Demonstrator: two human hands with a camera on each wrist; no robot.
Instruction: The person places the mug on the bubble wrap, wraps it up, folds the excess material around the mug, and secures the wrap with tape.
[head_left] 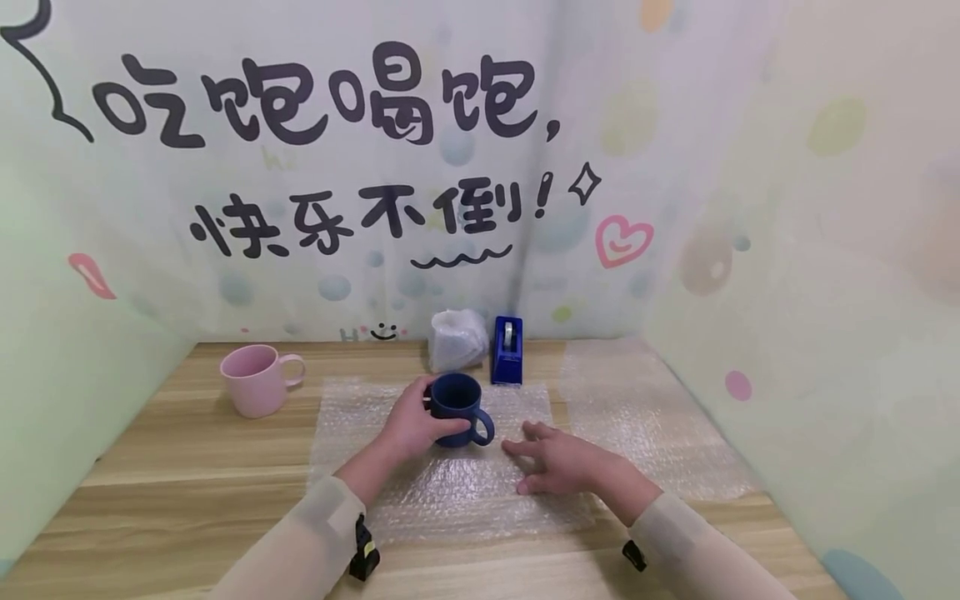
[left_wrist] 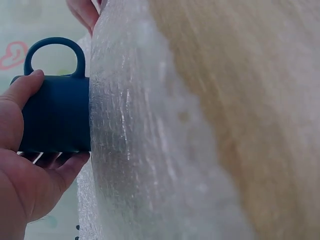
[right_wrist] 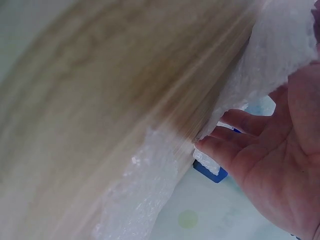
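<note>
A dark blue mug [head_left: 453,408] stands upright on a sheet of bubble wrap [head_left: 450,508], its handle pointing right. My left hand [head_left: 412,425] grips the mug from the left, thumb across the near side. The left wrist view shows the fingers of that hand [left_wrist: 37,175] around the mug [left_wrist: 57,115], whose base meets the wrap. To the right of the mug, my right hand [head_left: 558,460] is spread low over the wrap's right part. In the right wrist view, the fingers of the right hand [right_wrist: 270,155] are extended beside the wrap [right_wrist: 270,55] and hold nothing.
A pink mug [head_left: 258,383] stands at the back left. Behind the blue mug are a bubble-wrapped bundle [head_left: 457,340] and a blue tape dispenser [head_left: 507,354]. Another bubble wrap sheet [head_left: 637,408] lies to the right. Walls [head_left: 825,333] border the wooden table [head_left: 180,500].
</note>
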